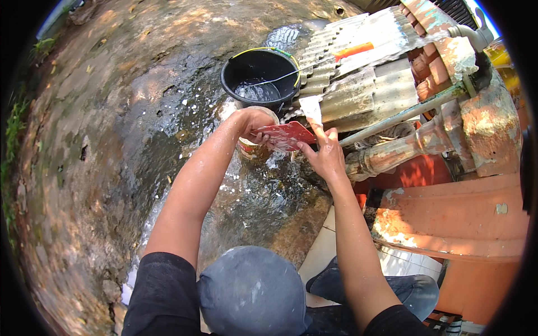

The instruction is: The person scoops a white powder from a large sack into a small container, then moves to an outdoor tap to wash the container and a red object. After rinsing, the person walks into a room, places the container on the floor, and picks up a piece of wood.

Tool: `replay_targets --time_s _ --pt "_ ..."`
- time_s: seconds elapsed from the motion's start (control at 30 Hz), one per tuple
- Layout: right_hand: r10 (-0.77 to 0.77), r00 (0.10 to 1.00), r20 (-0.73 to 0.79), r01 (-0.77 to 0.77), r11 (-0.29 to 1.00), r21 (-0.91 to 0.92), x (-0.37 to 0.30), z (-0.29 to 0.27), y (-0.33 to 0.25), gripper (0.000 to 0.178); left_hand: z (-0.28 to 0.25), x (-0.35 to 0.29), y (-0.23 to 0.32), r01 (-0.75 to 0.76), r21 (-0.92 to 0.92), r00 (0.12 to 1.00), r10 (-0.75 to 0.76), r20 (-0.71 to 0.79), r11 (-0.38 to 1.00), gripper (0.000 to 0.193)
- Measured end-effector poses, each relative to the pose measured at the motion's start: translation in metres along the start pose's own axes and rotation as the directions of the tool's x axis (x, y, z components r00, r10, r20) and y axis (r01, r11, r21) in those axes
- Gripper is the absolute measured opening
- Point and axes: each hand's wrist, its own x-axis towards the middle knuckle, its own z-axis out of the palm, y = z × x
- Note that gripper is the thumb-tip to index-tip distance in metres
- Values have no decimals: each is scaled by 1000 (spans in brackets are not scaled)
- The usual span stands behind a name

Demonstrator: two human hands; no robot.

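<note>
My left hand (pixel 255 124) grips a red flat plate (pixel 287 136) smeared with white residue, its fingers curled under the near edge. At the plate's right end is my right hand (pixel 326 154), thumb against the edge. Its raised index finger lies along a white flat piece (pixel 311 108), which it appears to hold; the exact kind is unclear. Below my left hand stands a can (pixel 253 152), partly covered by the hand and plate. Just beyond is a black bucket (pixel 230 84) with a yellow-green handle and some water inside.
An orange-handled metal rod (pixel 354 50) leans into the bucket across corrugated roof sheets (pixel 358 92). Water jets from a pipe outlet (pixel 473 35) at the upper right. Chipped posts (pixel 403 148) flank my right side. Wet ground (pixel 168 89) with white flecks spreads left.
</note>
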Motion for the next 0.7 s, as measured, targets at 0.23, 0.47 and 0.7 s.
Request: replay_targets --time_s 0.23,0.47,0.7 --pt "-44 980 192 1 975 220 64 19 64 38 12 -44 13 -168 -244 985 154 -75 955 76" --pt "293 859 421 -491 233 840 29 29 13 27 88 6 -47 -487 573 231 731 -642 659 83" --pt "452 832 323 -455 221 863 13 48 -31 26 58 20 -45 -366 323 301 439 -847 873 56"
